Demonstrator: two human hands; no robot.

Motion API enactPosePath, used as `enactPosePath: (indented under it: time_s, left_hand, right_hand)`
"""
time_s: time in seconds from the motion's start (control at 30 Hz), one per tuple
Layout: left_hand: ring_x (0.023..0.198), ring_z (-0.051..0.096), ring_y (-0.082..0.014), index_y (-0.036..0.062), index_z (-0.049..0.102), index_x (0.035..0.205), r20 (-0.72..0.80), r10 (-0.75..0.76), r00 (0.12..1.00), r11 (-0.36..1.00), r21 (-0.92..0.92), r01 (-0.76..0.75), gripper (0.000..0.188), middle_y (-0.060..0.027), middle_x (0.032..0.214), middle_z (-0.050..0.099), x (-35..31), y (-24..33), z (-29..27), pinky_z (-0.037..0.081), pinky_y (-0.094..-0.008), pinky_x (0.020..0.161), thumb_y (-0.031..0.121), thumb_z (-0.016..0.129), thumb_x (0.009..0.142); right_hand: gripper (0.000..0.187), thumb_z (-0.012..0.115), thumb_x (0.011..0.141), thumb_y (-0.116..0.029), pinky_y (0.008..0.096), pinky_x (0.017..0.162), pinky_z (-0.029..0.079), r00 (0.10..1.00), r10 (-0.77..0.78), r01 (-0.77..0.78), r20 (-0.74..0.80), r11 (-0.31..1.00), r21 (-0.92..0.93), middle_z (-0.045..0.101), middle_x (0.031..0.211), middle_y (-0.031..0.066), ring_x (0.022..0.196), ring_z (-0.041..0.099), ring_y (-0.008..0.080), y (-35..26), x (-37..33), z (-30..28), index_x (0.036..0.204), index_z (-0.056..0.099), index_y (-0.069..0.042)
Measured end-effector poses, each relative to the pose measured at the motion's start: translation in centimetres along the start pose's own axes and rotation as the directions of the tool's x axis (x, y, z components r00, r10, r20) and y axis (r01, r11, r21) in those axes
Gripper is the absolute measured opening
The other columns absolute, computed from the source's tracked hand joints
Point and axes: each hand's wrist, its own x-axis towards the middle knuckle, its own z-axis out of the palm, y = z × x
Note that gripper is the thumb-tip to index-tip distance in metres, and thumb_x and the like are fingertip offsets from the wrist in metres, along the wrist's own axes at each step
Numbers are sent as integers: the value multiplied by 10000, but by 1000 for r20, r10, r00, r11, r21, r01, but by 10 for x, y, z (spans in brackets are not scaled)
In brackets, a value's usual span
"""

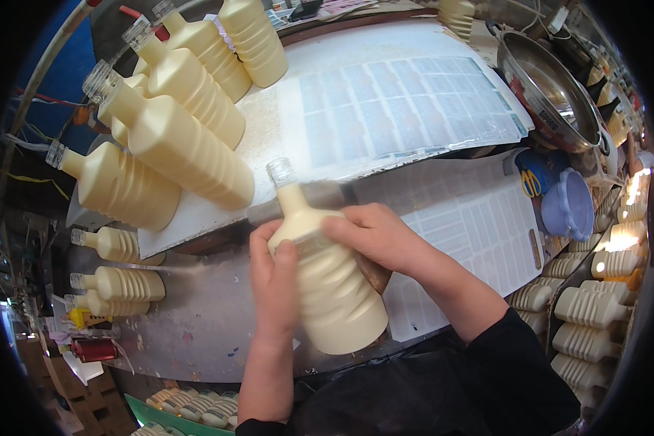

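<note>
Left hand (pixel 275 265) and right hand (pixel 367 232) grip opposite shoulders of a cream bottle (pixel 341 298), presumably to steady it, over the near desk (pixel 203 312), with patterned sheets (pixel 407 109) flat to the far right, probably for easy reach.

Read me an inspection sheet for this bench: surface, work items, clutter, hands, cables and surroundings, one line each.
Surface: white board raised above a stained grey tabletop
Work items: cream bottle with clear neck, held tilted in the picture; more cream bottles at upper left
Clutter: bluish gridded sheet on the board, paler gridded sheet lower down, metal pan and purple basin at right
Hands: left hand and right hand both grip the bottle
Cables: thin cords at left; ends unclear
Surroundings: rows of bottles at lower right
</note>
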Motion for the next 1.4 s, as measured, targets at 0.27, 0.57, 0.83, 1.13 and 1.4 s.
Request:
enactPosePath:
  time_s: [0.27, 0.57, 0.83, 1.13, 1.4]
  left_hand:
    - [1061, 550, -151, -9, 498, 1276, 17, 22, 1000, 999, -31, -22, 372, -130, 1177, 591, -1, 2, 3, 465, -317, 951, 278, 530, 1041]
    - [1065, 594, -152, 7, 498, 1330, -58, -12, 998, 990, -139, 3, 428, -101, 1180, 620, 1, -10, -5, 492, -314, 958, 347, 359, 1111]
    - [1085, 573, -133, 24, 500, 1267, 31, -40, 999, 940, -338, 49, 313, -111, 1227, 587, -5, -5, 1, 501, -299, 933, 223, 586, 1040]
    - [1017, 619, -114, 23, 540, 1240, 19, 6, 1000, 927, -376, 1, 277, -74, 1133, 648, -2, -13, -1, 524, -283, 920, 252, 507, 1089]
    - [1068, 597, -133, 25, 532, 1255, 34, -30, 999, 905, -423, 42, 310, -104, 1198, 625, -2, -17, -3, 506, -302, 941, 250, 583, 1048]
  right_hand:
    - [550, 582, 1000, -503, 314, 737, 530, 997, -73, 72, -3, 984, 161, 728, 869, 90, 802, 656, 134, 14, 0, 5, 1021, 729, 26]
    - [474, 580, 998, -427, 335, 758, 537, 996, -13, 18, -94, 999, 49, 736, 909, 138, 831, 684, 178, -8, -12, -1, 1054, 732, 18]
    - [529, 729, 874, -401, 305, 678, 510, 990, -45, 61, -132, 991, 116, 683, 790, 79, 742, 632, 128, 9, -8, 5, 1178, 691, 30]
    - [506, 702, 889, -380, 282, 651, 487, 987, -83, 96, -135, 991, 92, 661, 767, 54, 714, 595, 102, 10, -7, 7, 1173, 692, 38]
    - [494, 699, 883, -376, 277, 652, 489, 984, -103, 119, -146, 987, 104, 666, 768, 56, 713, 599, 97, 13, -6, 7, 1154, 700, 37]
